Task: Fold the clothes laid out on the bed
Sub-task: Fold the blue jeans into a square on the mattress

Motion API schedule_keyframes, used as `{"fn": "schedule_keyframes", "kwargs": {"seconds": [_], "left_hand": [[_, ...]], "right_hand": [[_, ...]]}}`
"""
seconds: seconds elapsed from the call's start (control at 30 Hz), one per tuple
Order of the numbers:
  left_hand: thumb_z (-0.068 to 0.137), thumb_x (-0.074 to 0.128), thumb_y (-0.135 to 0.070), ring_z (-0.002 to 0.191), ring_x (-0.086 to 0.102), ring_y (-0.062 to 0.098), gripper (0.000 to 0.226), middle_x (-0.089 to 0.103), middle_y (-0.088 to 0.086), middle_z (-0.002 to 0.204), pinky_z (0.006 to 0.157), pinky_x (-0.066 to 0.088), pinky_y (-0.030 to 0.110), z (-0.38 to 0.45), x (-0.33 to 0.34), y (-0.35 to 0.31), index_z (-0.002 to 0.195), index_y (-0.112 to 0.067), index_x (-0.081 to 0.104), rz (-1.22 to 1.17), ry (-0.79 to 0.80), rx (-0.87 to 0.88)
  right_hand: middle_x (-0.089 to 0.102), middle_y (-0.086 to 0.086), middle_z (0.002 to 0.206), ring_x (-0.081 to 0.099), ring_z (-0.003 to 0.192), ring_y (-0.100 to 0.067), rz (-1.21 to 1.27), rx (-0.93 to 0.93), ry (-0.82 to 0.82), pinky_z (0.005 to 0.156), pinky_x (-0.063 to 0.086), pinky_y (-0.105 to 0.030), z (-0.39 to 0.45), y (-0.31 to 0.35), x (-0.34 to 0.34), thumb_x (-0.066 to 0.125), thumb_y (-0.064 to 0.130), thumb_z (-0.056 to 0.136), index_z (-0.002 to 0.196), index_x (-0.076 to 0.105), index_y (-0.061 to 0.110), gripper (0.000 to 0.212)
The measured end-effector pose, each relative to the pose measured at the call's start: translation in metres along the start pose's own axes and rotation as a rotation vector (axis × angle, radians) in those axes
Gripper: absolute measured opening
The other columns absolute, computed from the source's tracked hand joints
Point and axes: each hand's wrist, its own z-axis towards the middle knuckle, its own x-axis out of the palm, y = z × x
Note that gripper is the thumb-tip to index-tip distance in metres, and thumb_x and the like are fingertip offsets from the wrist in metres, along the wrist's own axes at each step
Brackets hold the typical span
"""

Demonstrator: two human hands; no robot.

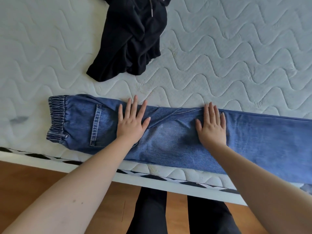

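Both your palms flat, fingers straight: left hand (131,123), right hand (212,126) press jeans (168,137), smoothing creases for next fold.

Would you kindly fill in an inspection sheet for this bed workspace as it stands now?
Surface: white quilted mattress, a grey mark near its left side.
Job's things: blue jeans lying lengthwise along the near edge, legs folded together, elastic waistband to the left; black garment crumpled farther back, unfolded.
Clutter: nothing seen.
Grippers: left hand and right hand both flat on the jeans, fingers straight.
Cables: nothing seen; only a drawstring on the black garment.
Surroundings: wooden floor, person's dark trouser legs below the bed edge.
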Motion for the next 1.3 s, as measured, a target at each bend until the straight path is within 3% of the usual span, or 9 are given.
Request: {"fn": "schedule_keyframes", "kwargs": {"seconds": [0.13,0.33,0.53,0.83,1.0,1.1,1.23,1.3], "left_hand": [[0.103,0.025,-0.045,0.151,0.009,0.030,0.060,0.004,0.012,0.165,0.121,0.008,0.052,-0.009,-0.007,-0.005,0.157,-0.025,0.012,-0.025,-0.049,0.100],[0.102,0.027,-0.042,0.149,0.020,0.030,0.057,0.021,0.013,0.162,0.120,0.017,0.049,-0.014,-0.023,-0.018,0.155,-0.020,0.027,-0.087,-0.050,0.140],[0.102,0.029,-0.038,0.145,0.030,0.031,0.056,0.035,0.015,0.155,0.118,0.025,0.048,-0.002,-0.040,-0.040,0.148,-0.009,0.039,-0.139,-0.045,0.197],[0.098,0.034,-0.034,0.139,0.040,0.031,0.054,0.044,0.014,0.149,0.113,0.035,0.049,0.028,-0.050,-0.136,0.145,-0.009,0.044,-0.166,-0.031,0.426],[0.095,0.036,-0.038,0.142,0.036,0.027,0.058,0.038,0.010,0.155,0.117,0.024,0.043,0.035,-0.040,-0.228,0.148,-0.015,0.041,-0.080,0.045,0.606],[0.091,0.057,-0.044,0.143,0.034,0.028,0.067,0.033,0.009,0.158,0.116,0.028,0.046,0.036,-0.033,-0.283,0.150,-0.019,0.039,-0.001,0.132,0.688],[0.093,0.047,-0.061,0.152,-0.001,0.027,0.085,-0.009,0.003,0.165,0.121,0.005,0.048,0.035,-0.030,-0.339,0.157,-0.030,-0.001,0.171,0.308,0.741],[0.088,0.049,-0.067,0.151,-0.011,0.029,0.096,-0.020,0.004,0.163,0.120,0.002,0.054,0.036,-0.028,-0.353,0.155,-0.034,-0.010,0.253,0.319,0.709]], "right_hand": [[0.020,-0.007,0.161,0.014,0.150,-0.021,0.157,-0.135,-0.085,0.122,0.003,-0.036,-0.010,0.041,-0.004,0.027,0.038,0.098,0.154,0.021,0.011,0.063],[0.025,-0.003,0.160,0.017,0.149,-0.018,0.318,-0.289,-0.051,0.122,0.011,-0.037,-0.020,0.077,-0.010,0.040,0.023,0.100,0.154,0.025,0.013,0.056],[0.033,-0.004,0.156,0.024,0.146,-0.021,0.414,-0.181,-0.056,0.120,0.019,-0.037,-0.024,0.038,-0.014,0.048,0.019,0.098,0.151,0.031,0.011,0.056],[0.035,-0.005,0.155,0.027,0.144,-0.023,0.450,0.156,-0.117,0.118,0.018,-0.035,-0.034,-0.095,-0.032,0.051,0.021,0.098,0.150,0.032,0.012,0.056],[0.034,-0.006,0.155,0.026,0.144,-0.024,0.439,0.334,-0.164,0.117,0.020,-0.038,-0.045,-0.181,-0.035,0.051,0.020,0.097,0.151,0.032,0.012,0.059],[0.030,-0.005,0.158,0.023,0.146,-0.025,0.443,0.429,-0.169,0.119,0.017,-0.039,-0.055,-0.224,-0.038,0.052,0.022,0.096,0.152,0.029,0.013,0.061],[0.016,-0.001,0.162,0.011,0.149,-0.022,0.409,0.581,-0.186,0.121,0.006,-0.039,-0.064,-0.277,-0.041,0.051,0.028,0.096,0.155,0.018,0.019,0.068],[0.009,0.000,0.164,0.007,0.150,-0.021,0.424,0.677,-0.169,0.121,0.004,-0.040,-0.066,-0.302,-0.043,0.052,0.032,0.095,0.156,0.010,0.021,0.075]]}}
